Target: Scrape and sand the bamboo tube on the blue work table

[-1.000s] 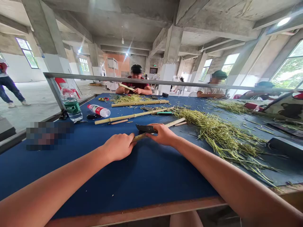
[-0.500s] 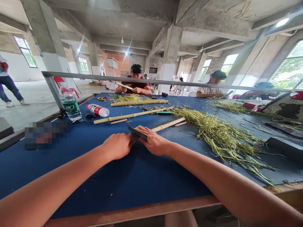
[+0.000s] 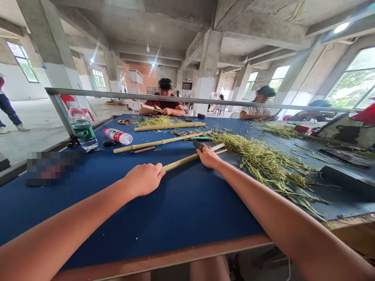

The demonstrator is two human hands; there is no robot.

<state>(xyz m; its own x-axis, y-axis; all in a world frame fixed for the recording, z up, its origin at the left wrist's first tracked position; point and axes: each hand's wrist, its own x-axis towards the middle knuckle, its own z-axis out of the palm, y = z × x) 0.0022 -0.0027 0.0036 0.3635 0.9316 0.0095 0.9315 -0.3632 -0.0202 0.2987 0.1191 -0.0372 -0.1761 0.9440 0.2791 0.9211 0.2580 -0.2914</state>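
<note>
A pale bamboo stalk (image 3: 187, 159) lies slanted across the blue table top (image 3: 175, 210) between my hands. My left hand (image 3: 143, 180) is curled at the stalk's near end, seemingly gripping it. My right hand (image 3: 208, 156) is closed over the stalk's far part. A black-bladed knife (image 3: 198, 144) pokes out past its fingers, its handle hidden by the hand. A heap of green-yellow straw (image 3: 263, 166) lies just to the right of my right hand.
Two long bamboo stalks (image 3: 170, 127) (image 3: 158, 143) lie beyond my hands, with a straw heap (image 3: 154, 121), scissors (image 3: 124, 121) and bottles (image 3: 82, 130) (image 3: 118, 136). A metal rail (image 3: 190, 98) crosses above the table. Seated people (image 3: 164, 103) (image 3: 258, 107) work across it.
My right hand has slid forward and right along the stalk, carrying the knife away from my left hand. More of the stalk now shows between my hands.
</note>
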